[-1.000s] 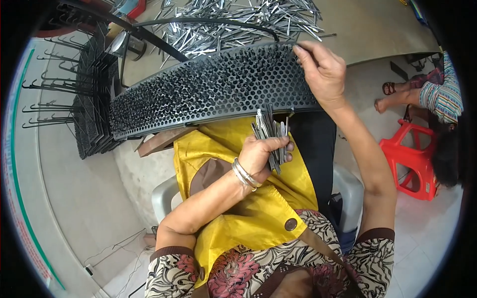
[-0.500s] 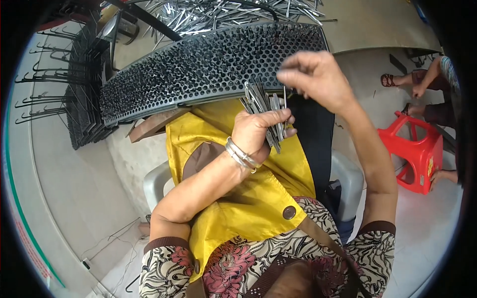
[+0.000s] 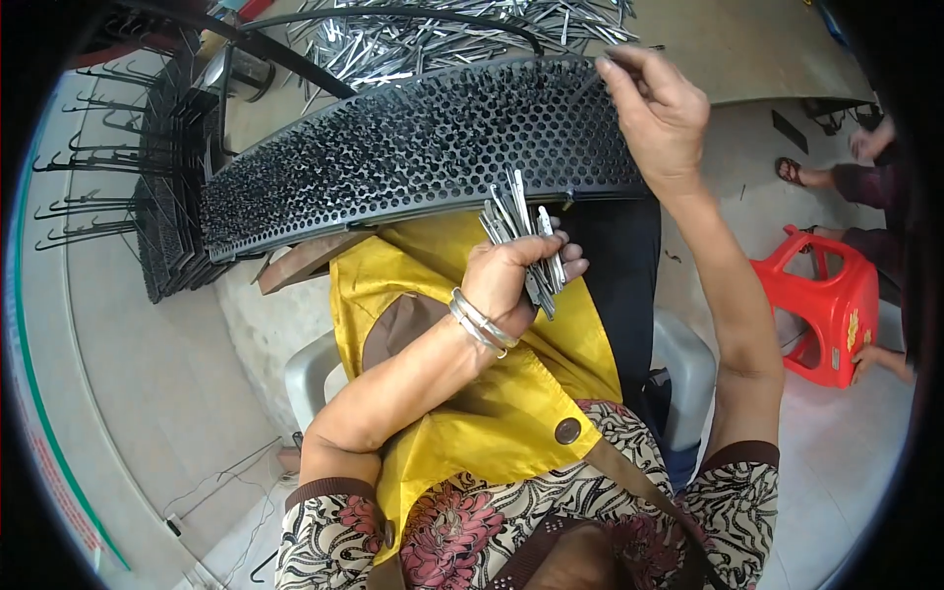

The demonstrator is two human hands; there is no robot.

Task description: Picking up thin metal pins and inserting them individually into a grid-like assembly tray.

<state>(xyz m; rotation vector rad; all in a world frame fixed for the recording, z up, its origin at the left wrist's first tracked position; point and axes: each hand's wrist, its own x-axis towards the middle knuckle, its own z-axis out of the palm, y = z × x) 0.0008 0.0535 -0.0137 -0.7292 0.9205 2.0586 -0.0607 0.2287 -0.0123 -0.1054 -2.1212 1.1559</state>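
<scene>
A brownish table (image 3: 747,64) spreads beyond both hands, bearing a loose heap of metal strips (image 3: 393,44) farther off than the right hand (image 3: 667,116). Well out to the left of the left hand (image 3: 513,270), dark hooked racks (image 3: 182,211) stand stacked by a pale wall, while a red stool (image 3: 821,295) sits to the right of the right forearm. The left hand is closed around a bundle of flat strips (image 3: 516,208), whose ends poke out above and below the fist, over a yellow apron (image 3: 472,433). A black perforated panel (image 3: 423,147) lies just beyond that fist; at its far right part, the right thumb and forefinger pinch together on a single thin strip (image 3: 584,90)
</scene>
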